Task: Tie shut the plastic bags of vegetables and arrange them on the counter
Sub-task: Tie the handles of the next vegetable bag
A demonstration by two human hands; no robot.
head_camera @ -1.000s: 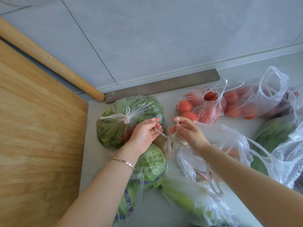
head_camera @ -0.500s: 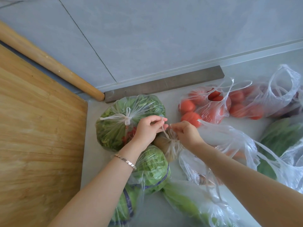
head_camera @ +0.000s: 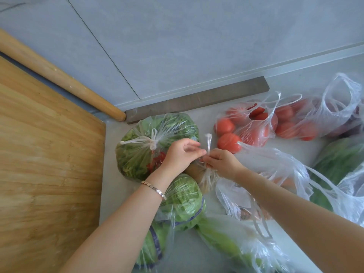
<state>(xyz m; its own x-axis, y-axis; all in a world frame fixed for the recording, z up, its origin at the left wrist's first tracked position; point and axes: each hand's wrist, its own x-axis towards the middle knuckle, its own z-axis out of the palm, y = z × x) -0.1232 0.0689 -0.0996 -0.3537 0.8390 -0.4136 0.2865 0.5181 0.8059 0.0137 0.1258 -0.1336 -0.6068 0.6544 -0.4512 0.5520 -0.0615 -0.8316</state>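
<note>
A small clear bag of brownish vegetables [head_camera: 204,179] sits on the pale counter [head_camera: 110,174] between my hands. My left hand [head_camera: 180,154] and my right hand [head_camera: 222,162] meet above it, each pinching the bag's twisted handles; one handle loop [head_camera: 208,142] sticks straight up. Left of my hands lies a knotted bag of green leaves [head_camera: 141,148]. A bag of tomatoes [head_camera: 246,125] lies open behind my right hand, and a second tomato bag [head_camera: 307,123] lies open to its right.
A wooden cutting board [head_camera: 49,164] fills the left side, with a rolling pin [head_camera: 59,77] against the wall. Bagged lettuce [head_camera: 183,201], a bag of light green vegetables [head_camera: 236,247], an open bag [head_camera: 275,174] and dark greens [head_camera: 338,162] crowd the counter. A grey strip [head_camera: 197,99] lines the wall.
My hands have come together over the small bag, and one handle loop now stands upright between them. The camera shifted slightly.
</note>
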